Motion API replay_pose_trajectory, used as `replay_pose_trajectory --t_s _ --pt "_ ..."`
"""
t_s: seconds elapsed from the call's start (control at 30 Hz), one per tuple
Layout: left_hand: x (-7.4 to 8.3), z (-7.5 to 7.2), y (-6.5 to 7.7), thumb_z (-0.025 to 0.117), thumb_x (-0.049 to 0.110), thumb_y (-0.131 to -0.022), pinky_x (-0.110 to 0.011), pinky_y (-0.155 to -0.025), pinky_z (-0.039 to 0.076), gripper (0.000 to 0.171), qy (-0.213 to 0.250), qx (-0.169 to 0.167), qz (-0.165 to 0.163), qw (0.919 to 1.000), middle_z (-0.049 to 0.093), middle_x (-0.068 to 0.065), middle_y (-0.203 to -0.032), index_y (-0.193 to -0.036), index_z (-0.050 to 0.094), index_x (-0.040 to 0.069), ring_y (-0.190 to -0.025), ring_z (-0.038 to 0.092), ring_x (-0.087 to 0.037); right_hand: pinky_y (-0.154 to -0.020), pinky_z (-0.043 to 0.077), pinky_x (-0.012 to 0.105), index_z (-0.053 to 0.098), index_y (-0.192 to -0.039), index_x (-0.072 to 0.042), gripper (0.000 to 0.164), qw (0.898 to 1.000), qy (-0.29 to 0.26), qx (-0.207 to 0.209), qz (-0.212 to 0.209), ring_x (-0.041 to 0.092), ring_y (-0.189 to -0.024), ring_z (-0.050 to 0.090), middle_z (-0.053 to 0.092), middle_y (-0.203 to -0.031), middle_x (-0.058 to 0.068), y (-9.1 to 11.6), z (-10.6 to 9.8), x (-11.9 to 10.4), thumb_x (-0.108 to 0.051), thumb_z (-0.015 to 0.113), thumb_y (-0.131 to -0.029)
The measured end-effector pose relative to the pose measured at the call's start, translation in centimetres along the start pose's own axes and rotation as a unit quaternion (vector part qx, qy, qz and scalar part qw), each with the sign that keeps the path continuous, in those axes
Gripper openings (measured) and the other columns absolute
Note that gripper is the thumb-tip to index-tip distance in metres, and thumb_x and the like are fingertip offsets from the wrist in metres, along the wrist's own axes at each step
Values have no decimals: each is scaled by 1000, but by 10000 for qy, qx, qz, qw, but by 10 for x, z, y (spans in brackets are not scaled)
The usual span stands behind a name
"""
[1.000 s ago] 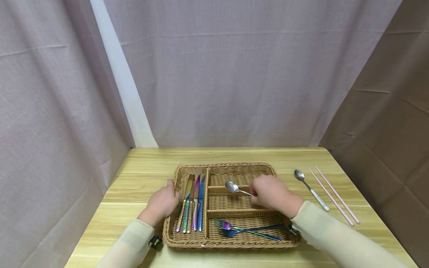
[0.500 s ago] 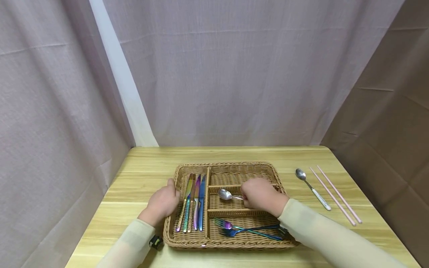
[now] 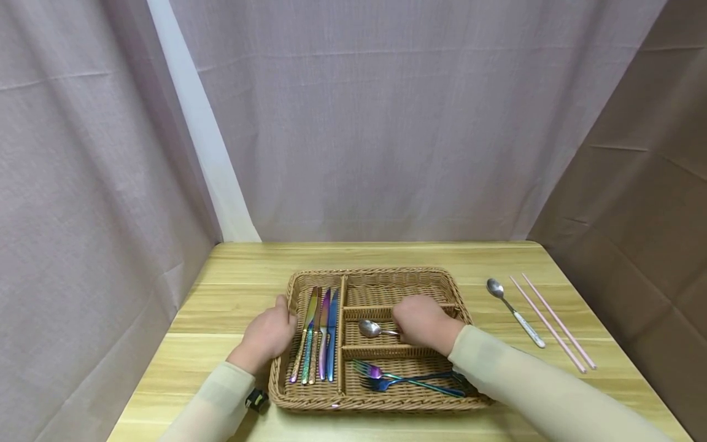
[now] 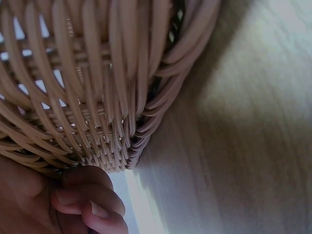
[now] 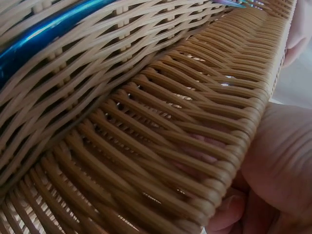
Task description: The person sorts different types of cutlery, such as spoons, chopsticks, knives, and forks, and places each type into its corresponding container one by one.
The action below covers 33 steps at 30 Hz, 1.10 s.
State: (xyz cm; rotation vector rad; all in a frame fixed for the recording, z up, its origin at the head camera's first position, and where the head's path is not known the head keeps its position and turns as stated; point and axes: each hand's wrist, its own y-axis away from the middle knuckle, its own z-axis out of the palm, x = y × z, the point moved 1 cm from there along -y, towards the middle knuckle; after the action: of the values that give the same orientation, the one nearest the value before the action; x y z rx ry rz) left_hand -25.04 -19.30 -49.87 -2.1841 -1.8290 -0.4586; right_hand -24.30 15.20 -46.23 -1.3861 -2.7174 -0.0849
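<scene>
At the far left a grey-mauve curtain (image 3: 83, 184) hangs down beside the wood-grained surface (image 3: 237, 276), with a white strip (image 3: 210, 135) running between its folds. My left sleeve (image 3: 207, 399) is pale cream and comes in from the lower left, a small black device (image 3: 256, 399) at the wrist. My left hand (image 3: 267, 334) is at the left side of the wicker basket (image 3: 386, 404), its fingers curled, gripping the rim with no wide gap between them.

Just inside that rim, in the long left compartment, five knives (image 3: 322, 353) lie close together, blades pointing away from me, in gold, teal, copper, purple and blue. A wicker divider (image 3: 340, 344) parts them from three compartments on the right. In the middle one of these is the spoon (image 3: 371, 329), its bowl facing left and its handle running into my right hand (image 3: 425, 322). Those fingers are curled tight round the handle; I can't tell whether the spoon touches the wicker floor. In the compartment nearest me two forks (image 3: 409, 379), one purple and green, one blue, lie crossed, tines to the left.

Out on the surface, right of the basket, a second spoon (image 3: 515, 312) with a white patterned handle lies slanted, and just beyond it lies a pair of pink chopsticks (image 3: 558, 321).
</scene>
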Motion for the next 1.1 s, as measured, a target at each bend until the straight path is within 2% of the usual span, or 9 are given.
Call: replay_pose_trajectory --t_s 0.13,0.33,0.67,0.87,1.0,1.1 --pt "0 1 0 43 28 -113 -57 -77 61 63 -17 4 3 10000 74 -26 -101 -158 34 -16 -83 74 -40 -55 60 38 58 -60 -21 40 9999 36 -122 53 14 -56 58 60 -61 -7 -2 3 -1 -15 92 -80" --pt "2 0 1 42 28 -113 -56 -77 61 65 -4 7 3 10000 74 -27 -104 -160 32 -16 -84 74 -40 -53 59 37 56 -59 -22 43 9998 54 -166 80 12 -55 55 59 -60 -8 -2 5 0 -16 93 -81" --pt "2 -2 1 41 26 -113 -57 -78 61 63 -36 -7 -4 10000 74 -29 -106 -159 34 -16 -87 75 -42 -47 54 36 50 -57 -22 43 9997 20 -165 169 11 -53 48 51 -57 -8 0 2 -1 -7 81 -83" --pt "1 -2 0 40 28 -113 -58 -80 61 64 -9 -27 -60 10000 74 -31 -111 -161 32 -15 -91 75 -44 -45 46 33 46 -57 -23 47 9993 -287 -17 258 9 -52 40 47 -56 -10 8 -10 2 -10 79 -88" --pt "1 -1 -1 41 28 -113 -55 -75 61 64 -37 -31 -71 10000 74 -28 -106 -160 33 -14 -84 74 -39 -46 34 29 41 -58 -24 50 9980 -500 166 351 9 -53 33 37 -56 -11 15 -21 11 -10 78 -89" --pt "1 -1 0 41 27 -113 -55 -75 61 64 -40 -21 -63 10000 74 -28 -105 -160 33 -15 -83 73 -38 -47 33 29 44 -58 -25 48 9961 -652 313 499 9 -53 35 39 -57 -11 21 -30 22 -11 78 -89"
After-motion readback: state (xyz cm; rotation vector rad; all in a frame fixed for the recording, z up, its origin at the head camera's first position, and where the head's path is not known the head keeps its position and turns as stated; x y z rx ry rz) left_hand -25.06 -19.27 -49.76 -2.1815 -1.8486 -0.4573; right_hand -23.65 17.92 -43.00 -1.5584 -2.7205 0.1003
